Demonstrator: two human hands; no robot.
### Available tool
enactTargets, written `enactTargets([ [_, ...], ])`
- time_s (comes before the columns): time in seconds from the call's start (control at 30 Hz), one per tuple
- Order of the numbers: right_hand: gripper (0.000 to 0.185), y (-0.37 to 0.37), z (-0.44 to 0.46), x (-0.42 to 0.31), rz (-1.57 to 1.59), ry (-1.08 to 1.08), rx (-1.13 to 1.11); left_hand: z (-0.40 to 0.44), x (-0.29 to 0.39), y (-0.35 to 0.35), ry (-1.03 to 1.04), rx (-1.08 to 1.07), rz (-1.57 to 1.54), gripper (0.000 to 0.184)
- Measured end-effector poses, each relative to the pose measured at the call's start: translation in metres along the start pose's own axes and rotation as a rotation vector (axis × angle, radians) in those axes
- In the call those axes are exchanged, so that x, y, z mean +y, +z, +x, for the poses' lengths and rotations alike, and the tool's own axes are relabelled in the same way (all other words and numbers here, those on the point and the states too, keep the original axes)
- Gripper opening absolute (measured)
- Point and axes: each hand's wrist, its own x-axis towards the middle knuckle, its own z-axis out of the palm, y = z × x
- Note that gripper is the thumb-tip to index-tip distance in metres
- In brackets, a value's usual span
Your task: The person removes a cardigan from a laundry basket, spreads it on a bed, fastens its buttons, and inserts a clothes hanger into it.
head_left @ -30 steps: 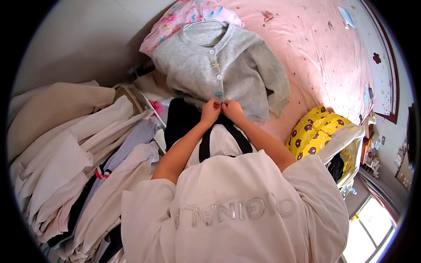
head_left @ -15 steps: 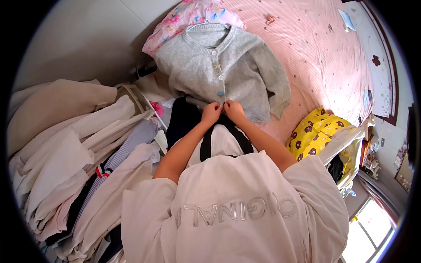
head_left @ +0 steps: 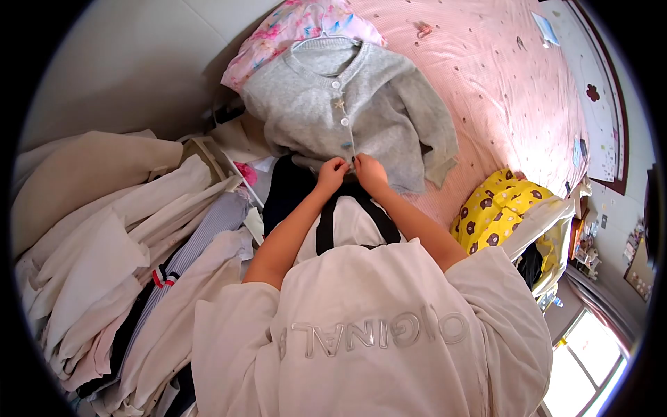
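Observation:
A grey knit cardigan (head_left: 382, 104) lies spread on the bed, with a hanger (head_left: 323, 35) through its neck. Down its front run differing buttons: two round white ones, a star-shaped one and a blue one. At the lower front edge, my left hand (head_left: 332, 175) pinches one side of the button band. Just beside it, my right hand (head_left: 370, 174) grips the other side, with a small dark button at the fingertips. The hands are close together but slightly apart. The cardigan's far sleeve (head_left: 439, 149) is stretched out to the right.
Pale garments (head_left: 97, 229) hang in a dense row at the left. A pink bedspread (head_left: 486, 90) covers the bed, with a floral pillow (head_left: 243, 55) behind the cardigan. At right sits a yellow bear-print cloth (head_left: 497, 208) by a white bag (head_left: 549, 229).
My hands have moved slightly up and a little apart at the cardigan's lower edge. A small dark button now shows by the right fingertips. The view has shifted slightly.

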Motion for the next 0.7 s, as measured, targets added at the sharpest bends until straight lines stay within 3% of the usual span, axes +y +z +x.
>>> enactTargets([
  [0.2, 0.02, -0.003, 0.006, 0.005, -0.023, 0.015, 0.062, 0.005, 0.015, -0.004, -0.05, -0.054, -0.099, 0.015],
  [0.3, 0.016, 0.002, 0.011, 0.012, 0.249, -0.047, 0.043, 0.009, 0.021, -0.008, -0.073, -0.055, -0.101, 0.016],
  [0.4, 0.015, 0.008, 0.011, 0.019, 0.573, 0.041, -0.03, 0.01, 0.02, -0.007, -0.05, 0.031, -0.078, 0.016],
  [0.5, 0.017, 0.005, 0.005, 0.033, 0.349, 0.0, 0.091, 0.02, 0.008, -0.011, 0.274, 0.115, 0.289, 0.019],
  [0.6, 0.022, -0.003, 0.003, 0.042, 0.263, 0.08, -0.034, 0.031, 0.009, -0.01, 0.061, 0.093, 0.1, 0.021],
  [0.7, 0.025, 0.0, 0.001, 0.037, 0.181, 0.04, -0.233, 0.057, 0.012, -0.006, 0.008, 0.1, 0.012, 0.021],
])
